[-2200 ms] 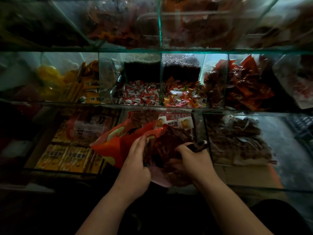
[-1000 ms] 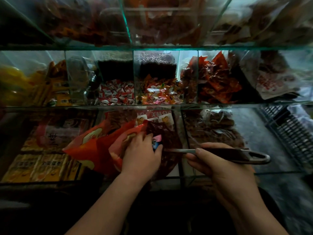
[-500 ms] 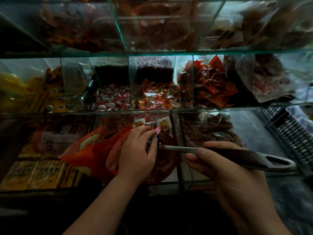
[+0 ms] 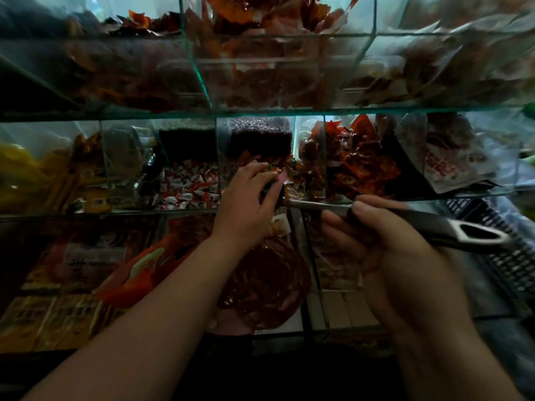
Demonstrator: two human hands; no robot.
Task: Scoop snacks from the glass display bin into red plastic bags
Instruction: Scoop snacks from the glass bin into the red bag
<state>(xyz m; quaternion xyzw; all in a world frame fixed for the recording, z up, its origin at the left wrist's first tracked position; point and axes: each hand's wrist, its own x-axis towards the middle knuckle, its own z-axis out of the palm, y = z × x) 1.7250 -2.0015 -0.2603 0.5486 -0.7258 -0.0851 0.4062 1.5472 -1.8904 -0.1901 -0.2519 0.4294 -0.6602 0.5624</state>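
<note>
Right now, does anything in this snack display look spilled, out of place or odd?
Nothing looks spilled. One oddity: the left hand covers the scoop end of the utensil the right hand holds, at the mixed-candy bin. The red plastic bag lies unheld below.

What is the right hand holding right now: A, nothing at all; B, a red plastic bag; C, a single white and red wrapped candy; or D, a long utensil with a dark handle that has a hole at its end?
D: the right hand is closed around a long utensil whose dark handle ends in a cut-out hole, its metal shaft reaching toward the left hand.
</note>
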